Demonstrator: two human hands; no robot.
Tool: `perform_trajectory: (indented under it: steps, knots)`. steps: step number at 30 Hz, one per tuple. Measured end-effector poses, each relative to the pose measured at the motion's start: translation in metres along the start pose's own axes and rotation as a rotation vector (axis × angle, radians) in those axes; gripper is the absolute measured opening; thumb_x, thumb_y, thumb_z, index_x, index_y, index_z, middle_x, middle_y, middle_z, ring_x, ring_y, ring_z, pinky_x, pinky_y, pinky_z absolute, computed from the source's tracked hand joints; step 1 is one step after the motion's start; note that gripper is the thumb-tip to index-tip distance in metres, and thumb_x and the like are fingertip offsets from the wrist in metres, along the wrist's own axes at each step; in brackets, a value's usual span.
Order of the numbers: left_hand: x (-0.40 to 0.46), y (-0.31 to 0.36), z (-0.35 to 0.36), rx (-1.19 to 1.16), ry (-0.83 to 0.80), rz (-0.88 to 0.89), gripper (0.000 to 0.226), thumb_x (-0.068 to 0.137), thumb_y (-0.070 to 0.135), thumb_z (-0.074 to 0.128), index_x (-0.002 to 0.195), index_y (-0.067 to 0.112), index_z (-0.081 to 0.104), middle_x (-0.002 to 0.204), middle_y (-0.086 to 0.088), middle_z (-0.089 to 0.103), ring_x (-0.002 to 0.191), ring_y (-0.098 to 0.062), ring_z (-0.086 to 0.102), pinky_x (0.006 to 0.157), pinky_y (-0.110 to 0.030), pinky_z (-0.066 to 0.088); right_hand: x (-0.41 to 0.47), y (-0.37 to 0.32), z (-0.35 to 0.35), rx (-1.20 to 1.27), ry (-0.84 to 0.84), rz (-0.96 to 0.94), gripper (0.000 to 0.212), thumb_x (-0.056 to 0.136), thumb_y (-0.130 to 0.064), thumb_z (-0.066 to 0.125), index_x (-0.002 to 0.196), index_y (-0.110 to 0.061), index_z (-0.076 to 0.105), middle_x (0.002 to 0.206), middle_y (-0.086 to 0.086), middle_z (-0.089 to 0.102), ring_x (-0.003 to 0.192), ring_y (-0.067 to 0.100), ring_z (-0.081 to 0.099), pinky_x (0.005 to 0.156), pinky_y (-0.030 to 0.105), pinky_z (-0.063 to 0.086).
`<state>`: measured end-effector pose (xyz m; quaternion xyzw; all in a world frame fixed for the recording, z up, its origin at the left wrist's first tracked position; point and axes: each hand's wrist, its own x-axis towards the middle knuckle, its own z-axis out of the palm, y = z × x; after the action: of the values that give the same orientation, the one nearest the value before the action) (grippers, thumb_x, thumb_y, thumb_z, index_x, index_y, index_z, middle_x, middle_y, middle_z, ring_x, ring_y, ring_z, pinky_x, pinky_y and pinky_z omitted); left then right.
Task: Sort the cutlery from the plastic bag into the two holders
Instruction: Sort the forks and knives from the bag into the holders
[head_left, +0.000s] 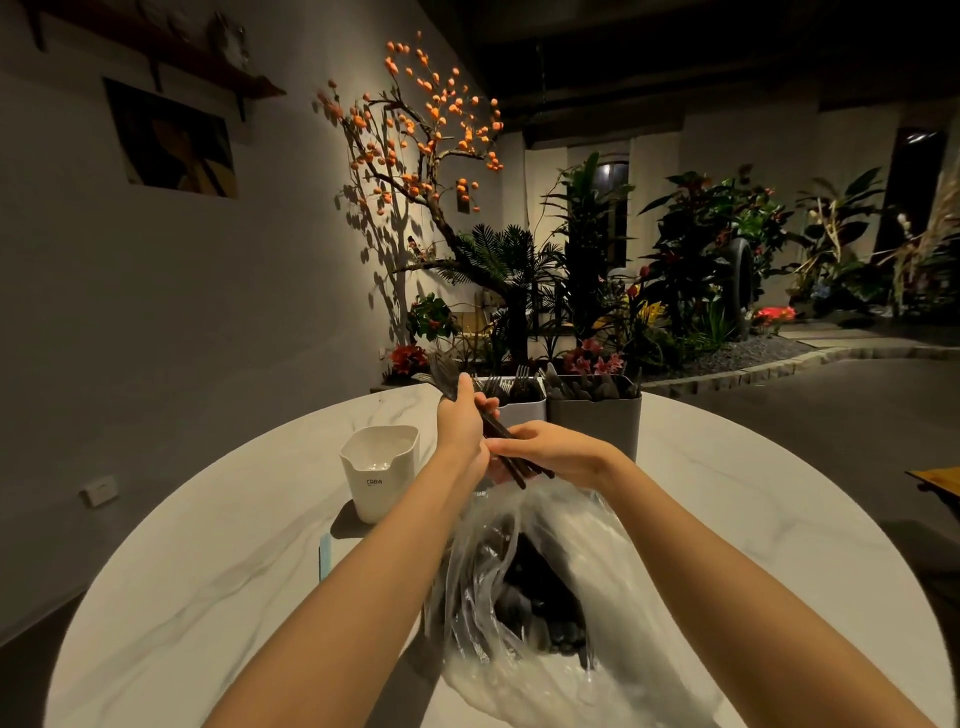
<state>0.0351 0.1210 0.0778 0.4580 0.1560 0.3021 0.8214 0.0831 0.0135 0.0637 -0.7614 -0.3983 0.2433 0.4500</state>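
My left hand (464, 422) grips a bundle of dark-handled forks (448, 379), tines pointing up and left, just in front of the white holder (522, 410). My right hand (550, 451) pinches the lower ends of the dark handles (514, 467) above the bag. The clear plastic bag (571, 582) lies on the table under my arms, with several dark cutlery pieces inside. The white holder has forks standing in it. The dark grey holder (595, 423) beside it on the right holds dark-handled cutlery.
A white empty container (379, 470) marked with small letters stands left of my left arm on the round marble table (208, 571). A pale blue strip (324, 556) lies near it. Plants and a decorative tree fill the room behind the table.
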Motion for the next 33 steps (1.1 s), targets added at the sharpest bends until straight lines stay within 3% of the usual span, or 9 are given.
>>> perform_trajectory:
  steps: [4, 7, 10, 13, 16, 21, 28, 31, 33]
  knots:
    - [0.007, -0.001, -0.001, -0.061, 0.016, -0.050, 0.026, 0.102, 0.026, 0.046, 0.083, 0.008, 0.048, 0.062, -0.002, 0.043, 0.056, -0.014, 0.043, 0.068, -0.031, 0.046, 0.002, 0.000, -0.004, 0.008, 0.020, -0.002, 0.025, 0.095, -0.035, 0.058, 0.100, -0.010, 0.061, 0.082, 0.003, 0.068, 0.070, 0.012, 0.066, 0.060, 0.020, 0.051]
    - [0.014, 0.004, -0.003, -0.081, -0.042, -0.033, 0.023, 0.100, 0.021, 0.051, 0.079, 0.010, 0.052, 0.064, -0.001, 0.050, 0.061, -0.013, 0.048, 0.066, -0.028, 0.044, 0.009, -0.003, -0.004, -0.089, 0.091, -0.075, 0.025, 0.099, -0.026, 0.052, 0.100, -0.003, 0.061, 0.067, 0.001, 0.053, 0.057, 0.010, 0.049, 0.051, 0.017, 0.039]
    - [0.023, 0.012, -0.007, 0.189, -0.078, 0.063, 0.023, 0.096, 0.023, 0.057, 0.075, 0.013, 0.062, 0.074, -0.001, 0.067, 0.067, -0.009, 0.057, 0.062, -0.025, 0.038, 0.025, -0.007, -0.003, -0.441, 0.352, -0.136, 0.030, 0.102, -0.026, 0.045, 0.109, -0.004, 0.062, 0.071, -0.004, 0.048, 0.061, 0.009, 0.042, 0.055, 0.024, 0.031]
    - [0.031, 0.020, -0.012, 0.335, -0.103, 0.013, 0.019, 0.089, 0.028, 0.066, 0.082, 0.010, 0.067, 0.089, -0.009, 0.069, 0.046, -0.006, 0.043, 0.048, -0.022, 0.032, 0.033, -0.004, -0.004, -0.579, 0.414, -0.105, 0.030, 0.103, -0.030, 0.039, 0.111, -0.010, 0.059, 0.087, 0.001, 0.055, 0.071, 0.015, 0.049, 0.064, 0.033, 0.036]
    - [0.034, 0.024, -0.013, 0.242, -0.161, -0.062, 0.016, 0.091, 0.019, 0.064, 0.086, 0.003, 0.064, 0.088, -0.011, 0.066, 0.034, -0.005, 0.033, 0.035, -0.016, 0.028, 0.035, 0.002, -0.008, -0.557, 0.390, -0.098, 0.028, 0.102, -0.031, 0.040, 0.111, -0.010, 0.056, 0.094, 0.008, 0.058, 0.079, 0.020, 0.052, 0.068, 0.034, 0.038]
    - [0.033, 0.020, -0.001, 0.186, -0.052, 0.038, 0.022, 0.098, 0.019, 0.052, 0.080, 0.008, 0.056, 0.073, -0.006, 0.062, 0.053, -0.009, 0.048, 0.050, -0.017, 0.044, 0.036, 0.004, -0.011, -0.347, 0.490, -0.183, 0.034, 0.093, -0.035, 0.060, 0.106, -0.004, 0.060, 0.084, 0.002, 0.057, 0.068, 0.009, 0.049, 0.055, 0.014, 0.034]
    - [0.038, 0.018, 0.008, -0.019, 0.074, 0.133, 0.020, 0.099, 0.023, 0.051, 0.094, 0.005, 0.056, 0.073, -0.004, 0.060, 0.049, -0.007, 0.047, 0.047, -0.015, 0.045, 0.041, 0.001, -0.011, -0.315, 0.796, -0.355, 0.039, 0.086, -0.016, 0.071, 0.121, -0.006, 0.059, 0.115, 0.007, 0.054, 0.103, 0.013, 0.052, 0.089, 0.017, 0.039]
    - [0.041, 0.020, 0.011, -0.021, 0.145, 0.182, 0.022, 0.100, 0.028, 0.050, 0.098, 0.007, 0.056, 0.075, -0.003, 0.060, 0.047, -0.005, 0.049, 0.047, -0.014, 0.046, 0.045, 0.003, -0.013, -0.272, 0.831, -0.312, 0.047, 0.088, -0.006, 0.064, 0.133, -0.004, 0.050, 0.129, 0.012, 0.052, 0.122, 0.022, 0.049, 0.104, 0.035, 0.043]
    - [0.042, 0.020, 0.012, 0.037, 0.179, 0.204, 0.022, 0.100, 0.030, 0.050, 0.091, 0.011, 0.056, 0.073, -0.001, 0.060, 0.049, -0.006, 0.050, 0.050, -0.015, 0.046, 0.045, 0.005, -0.016, -0.223, 0.824, -0.255, 0.047, 0.091, -0.002, 0.057, 0.137, -0.005, 0.047, 0.132, 0.012, 0.054, 0.124, 0.022, 0.050, 0.104, 0.029, 0.041]
